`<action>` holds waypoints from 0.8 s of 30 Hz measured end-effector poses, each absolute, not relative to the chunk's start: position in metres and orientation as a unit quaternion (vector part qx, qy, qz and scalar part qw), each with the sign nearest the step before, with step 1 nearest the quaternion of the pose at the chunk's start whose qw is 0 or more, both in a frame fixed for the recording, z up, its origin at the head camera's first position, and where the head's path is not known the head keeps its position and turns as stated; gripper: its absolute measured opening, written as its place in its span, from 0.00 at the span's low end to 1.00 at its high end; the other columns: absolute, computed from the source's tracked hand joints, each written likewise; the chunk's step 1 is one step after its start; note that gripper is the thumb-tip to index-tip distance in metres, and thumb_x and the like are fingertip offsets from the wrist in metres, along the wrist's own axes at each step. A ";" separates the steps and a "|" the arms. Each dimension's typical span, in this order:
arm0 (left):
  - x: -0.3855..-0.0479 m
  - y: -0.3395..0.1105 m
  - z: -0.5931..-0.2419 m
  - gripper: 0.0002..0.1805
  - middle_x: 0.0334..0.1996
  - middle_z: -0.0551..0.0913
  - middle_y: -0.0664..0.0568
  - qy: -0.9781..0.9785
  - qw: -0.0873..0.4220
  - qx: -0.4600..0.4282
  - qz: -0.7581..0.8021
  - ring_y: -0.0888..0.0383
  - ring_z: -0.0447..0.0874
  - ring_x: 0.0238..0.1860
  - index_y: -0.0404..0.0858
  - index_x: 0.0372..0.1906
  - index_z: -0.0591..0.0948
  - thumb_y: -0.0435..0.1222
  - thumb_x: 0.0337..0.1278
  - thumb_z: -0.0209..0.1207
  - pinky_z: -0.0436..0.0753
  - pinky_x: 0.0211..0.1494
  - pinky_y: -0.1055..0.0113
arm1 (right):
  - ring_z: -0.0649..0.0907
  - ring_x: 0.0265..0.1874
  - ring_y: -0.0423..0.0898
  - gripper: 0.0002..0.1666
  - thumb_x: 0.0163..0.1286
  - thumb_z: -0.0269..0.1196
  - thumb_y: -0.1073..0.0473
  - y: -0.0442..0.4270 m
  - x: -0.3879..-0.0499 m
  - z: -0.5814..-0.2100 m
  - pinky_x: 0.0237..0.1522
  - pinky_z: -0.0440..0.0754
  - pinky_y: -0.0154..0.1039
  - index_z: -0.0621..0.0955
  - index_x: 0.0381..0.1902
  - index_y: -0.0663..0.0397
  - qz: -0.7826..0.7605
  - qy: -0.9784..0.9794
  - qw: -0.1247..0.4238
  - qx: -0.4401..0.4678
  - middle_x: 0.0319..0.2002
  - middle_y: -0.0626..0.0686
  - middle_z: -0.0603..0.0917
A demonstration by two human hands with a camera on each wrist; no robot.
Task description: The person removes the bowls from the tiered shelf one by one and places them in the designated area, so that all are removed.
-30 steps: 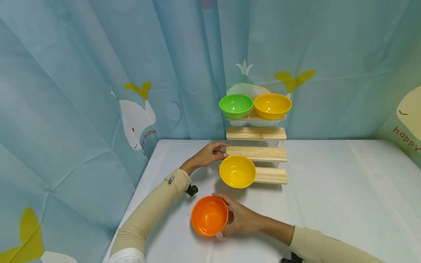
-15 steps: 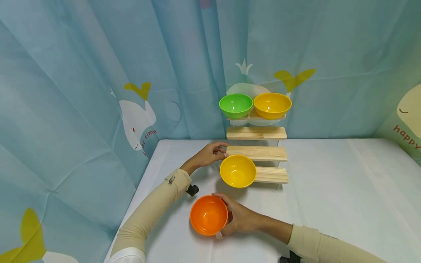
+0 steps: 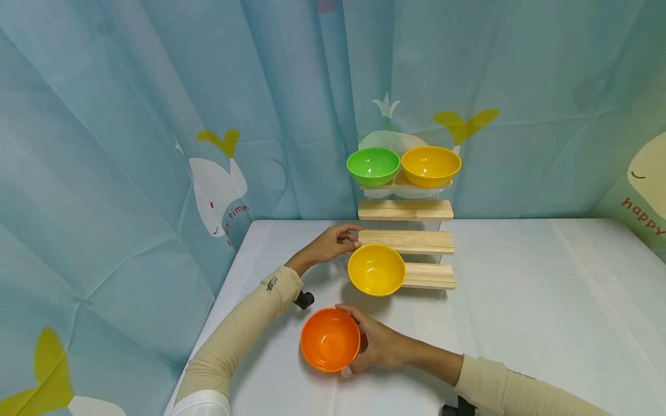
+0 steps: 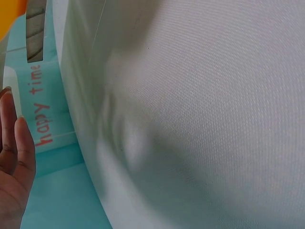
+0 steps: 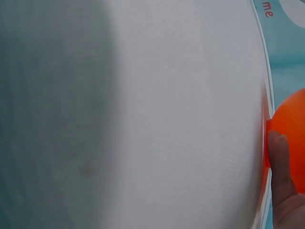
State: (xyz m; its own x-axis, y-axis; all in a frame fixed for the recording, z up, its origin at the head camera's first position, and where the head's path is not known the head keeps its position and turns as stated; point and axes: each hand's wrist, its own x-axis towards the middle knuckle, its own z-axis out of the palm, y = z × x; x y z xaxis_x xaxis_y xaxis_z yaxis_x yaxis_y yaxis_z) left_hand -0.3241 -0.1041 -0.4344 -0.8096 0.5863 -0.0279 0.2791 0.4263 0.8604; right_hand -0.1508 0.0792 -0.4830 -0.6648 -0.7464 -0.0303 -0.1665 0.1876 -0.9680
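An orange bowl (image 3: 330, 340) is on the white tabletop, and my right hand (image 3: 382, 344) holds its right side between thumb and fingers. The right wrist view shows the orange bowl (image 5: 293, 129) with a finger against it. My left hand (image 3: 330, 244) is at the left end of a stepped wooden rack (image 3: 406, 241), fingertips by the third shelf. Its outer fingers look relaxed in the left wrist view; whether it touches the rack cannot be told. Just beside its thumb, a yellow bowl (image 3: 376, 270) sits on the left of the lowest shelf.
On the top shelf stand a green bowl (image 3: 373, 167) at left and a second yellow bowl (image 3: 430, 166) at right. Behind the table hangs a blue curtain (image 3: 296, 104) with whale prints. White cloth (image 3: 531, 300) covers the tabletop.
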 end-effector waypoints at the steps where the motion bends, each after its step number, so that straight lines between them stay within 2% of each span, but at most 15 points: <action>1: -0.324 -0.104 -0.434 0.27 0.53 0.83 0.42 0.827 0.166 0.261 0.469 0.53 0.85 0.50 0.41 0.71 0.71 0.40 0.72 0.59 0.84 0.58 0.53 | 0.70 0.68 0.54 0.65 0.51 0.79 0.56 0.079 -0.151 -0.483 0.70 0.66 0.42 0.53 0.78 0.55 -0.553 0.725 0.262 -0.316 0.71 0.53 0.69; 5: -0.323 -0.104 -0.434 0.27 0.53 0.83 0.41 0.826 0.170 0.259 0.471 0.52 0.85 0.50 0.40 0.72 0.70 0.40 0.72 0.59 0.82 0.59 0.50 | 0.70 0.68 0.54 0.67 0.51 0.78 0.60 0.081 -0.151 -0.482 0.67 0.69 0.36 0.50 0.79 0.57 -0.550 0.722 0.269 -0.323 0.72 0.55 0.67; 7: -0.322 -0.104 -0.434 0.27 0.53 0.83 0.41 0.827 0.171 0.261 0.468 0.53 0.85 0.49 0.40 0.72 0.70 0.40 0.72 0.58 0.83 0.59 0.52 | 0.74 0.64 0.52 0.68 0.50 0.78 0.63 0.083 -0.151 -0.481 0.62 0.74 0.34 0.49 0.79 0.58 -0.551 0.718 0.277 -0.323 0.71 0.58 0.67; 12: -0.322 -0.104 -0.433 0.27 0.53 0.83 0.42 0.828 0.172 0.262 0.465 0.53 0.85 0.49 0.41 0.72 0.70 0.41 0.72 0.59 0.83 0.58 0.53 | 0.85 0.40 0.49 0.66 0.51 0.75 0.69 0.091 -0.151 -0.480 0.44 0.85 0.36 0.48 0.79 0.58 -0.568 0.698 0.301 -0.314 0.68 0.66 0.70; 14: -0.322 -0.105 -0.433 0.27 0.54 0.83 0.41 0.828 0.172 0.263 0.464 0.52 0.85 0.50 0.42 0.72 0.70 0.41 0.72 0.59 0.83 0.58 0.53 | 0.86 0.35 0.50 0.65 0.52 0.75 0.69 0.095 -0.151 -0.479 0.41 0.86 0.37 0.48 0.79 0.57 -0.574 0.691 0.312 -0.309 0.70 0.66 0.67; 19: -0.323 -0.105 -0.432 0.27 0.55 0.83 0.40 0.828 0.173 0.263 0.463 0.51 0.85 0.51 0.42 0.72 0.71 0.41 0.72 0.58 0.83 0.59 0.53 | 0.88 0.33 0.54 0.66 0.54 0.78 0.65 0.107 -0.150 -0.477 0.42 0.87 0.38 0.49 0.80 0.51 -0.573 0.686 0.336 -0.297 0.74 0.66 0.58; 24: -0.323 -0.105 -0.432 0.27 0.55 0.82 0.41 0.827 0.174 0.261 0.467 0.50 0.84 0.51 0.42 0.72 0.71 0.41 0.72 0.59 0.82 0.60 0.48 | 0.88 0.35 0.52 0.64 0.55 0.78 0.62 0.126 -0.151 -0.474 0.44 0.86 0.38 0.52 0.79 0.48 -0.553 0.693 0.334 -0.320 0.72 0.65 0.63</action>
State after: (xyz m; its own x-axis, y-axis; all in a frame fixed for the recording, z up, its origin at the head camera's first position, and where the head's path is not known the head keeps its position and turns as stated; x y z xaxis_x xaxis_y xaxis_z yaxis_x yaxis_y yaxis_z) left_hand -0.3231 -0.1051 -0.4321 -0.8034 0.5939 -0.0431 0.2692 0.4268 0.8634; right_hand -0.1508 0.1255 -0.4739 -0.5710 -0.8136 -0.1093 -0.0741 0.1837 -0.9802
